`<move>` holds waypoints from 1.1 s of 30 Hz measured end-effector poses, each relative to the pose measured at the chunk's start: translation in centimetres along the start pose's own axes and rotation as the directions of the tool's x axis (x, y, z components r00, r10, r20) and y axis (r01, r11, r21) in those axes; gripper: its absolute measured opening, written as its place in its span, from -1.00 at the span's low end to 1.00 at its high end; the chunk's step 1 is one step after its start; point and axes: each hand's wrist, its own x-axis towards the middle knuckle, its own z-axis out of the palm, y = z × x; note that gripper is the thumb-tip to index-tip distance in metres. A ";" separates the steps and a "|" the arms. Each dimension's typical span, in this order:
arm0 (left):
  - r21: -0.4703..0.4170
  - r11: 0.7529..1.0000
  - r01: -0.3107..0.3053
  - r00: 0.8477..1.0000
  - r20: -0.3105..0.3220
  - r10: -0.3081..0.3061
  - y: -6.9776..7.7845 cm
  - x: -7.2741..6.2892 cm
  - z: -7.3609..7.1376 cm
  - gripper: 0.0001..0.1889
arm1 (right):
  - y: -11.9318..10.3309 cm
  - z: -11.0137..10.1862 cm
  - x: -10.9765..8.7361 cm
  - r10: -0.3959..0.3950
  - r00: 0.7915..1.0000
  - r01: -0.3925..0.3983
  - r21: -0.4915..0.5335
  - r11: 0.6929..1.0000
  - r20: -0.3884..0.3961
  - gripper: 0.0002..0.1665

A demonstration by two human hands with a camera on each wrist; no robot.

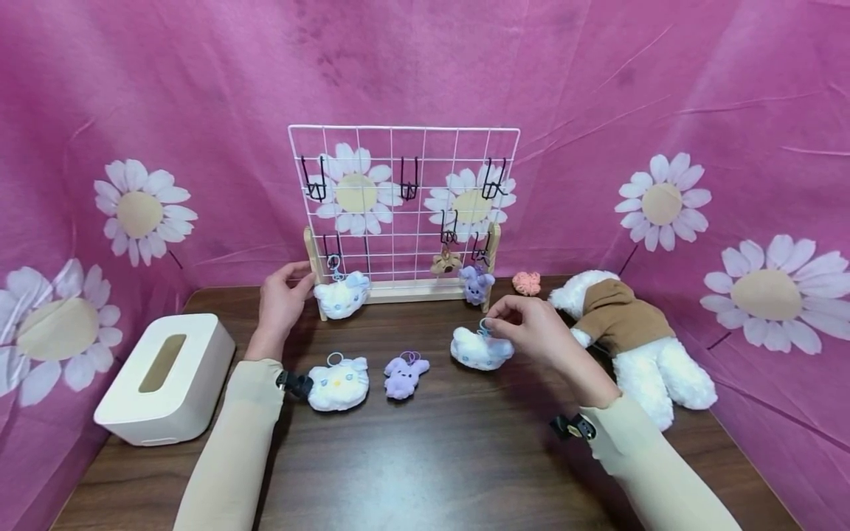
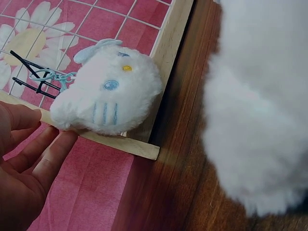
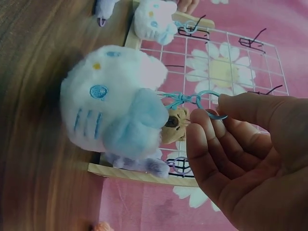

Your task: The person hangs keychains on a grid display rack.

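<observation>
My right hand (image 1: 534, 328) pinches the blue ring (image 3: 211, 104) of a white cat-face plush keychain (image 3: 113, 98) with a light-blue bow; the plush hangs in front of the rack's right side. Over at the rack's left wooden post, my left hand (image 1: 282, 295) touches the wood with thumb and fingertips, fingers nearly straight. Close to those fingers, another white cat plush (image 2: 108, 89) hangs by a blue chain from a black hook (image 2: 36, 77). On the white wire grid rack (image 1: 405, 214) also hang a brown plush (image 1: 446, 262) and a purple plush (image 1: 475, 285).
Another white cat plush (image 1: 339, 385) and a purple plush keychain (image 1: 403, 377) lie on the wooden table (image 1: 425, 472). A white tissue box (image 1: 199, 361) stands left. At right lie a pink flower-like item (image 1: 527, 283) and a large white stuffed toy (image 1: 657, 369) in brown clothing.
</observation>
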 end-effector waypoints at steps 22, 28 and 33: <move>-0.005 1.000 0.003 1.000 0.007 -0.003 0.0 -0.1 -0.1 -0.62 | -1.7 -3.7 1.9 -0.069 0.991 0.056 -0.108 0.993 -0.117 -0.87; -0.006 1.000 0.015 1.000 0.009 -0.015 0.0 -0.1 -0.1 -0.62 | -2.3 -4.8 2.7 -0.049 0.988 0.033 -0.105 0.994 -0.145 -0.81; 0.011 1.000 0.022 1.000 0.011 -0.022 0.1 -0.1 -0.1 -0.61 | -2.7 -5.6 3.2 -0.035 0.984 0.018 -0.099 0.995 -0.176 -0.79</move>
